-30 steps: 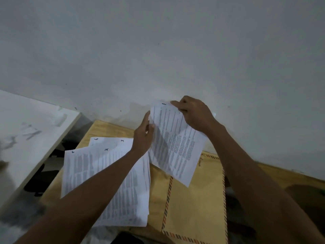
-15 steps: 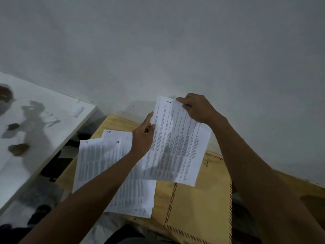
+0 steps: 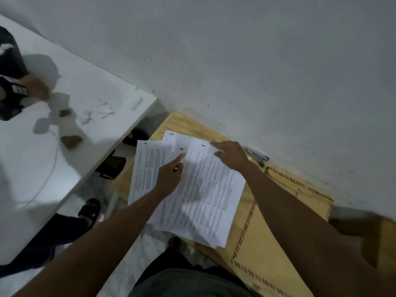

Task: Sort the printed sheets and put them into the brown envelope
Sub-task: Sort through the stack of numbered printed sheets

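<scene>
The printed sheet marked 1 lies on top of a fanned pile of printed sheets whose corners show 2, 6 and another number. My right hand holds the top right corner of sheet 1, thumb and forefinger at its edge. At the sheet's left edge my left hand grips it with the forefinger pointing toward the 2. The brown envelope, edged with red and dark stripes, lies flat under the sheets and my right forearm, its flap end toward the wall.
Everything rests on a light wooden board against the grey wall. To the left stands a white table with small brown pieces, a white cord and another person's hand. Pens lie by the wall. A sandalled foot is on the floor.
Sheet 1, held up in the air by both hands before, has come down flat onto the pile. The camera has tilted downward and more of the white table shows.
</scene>
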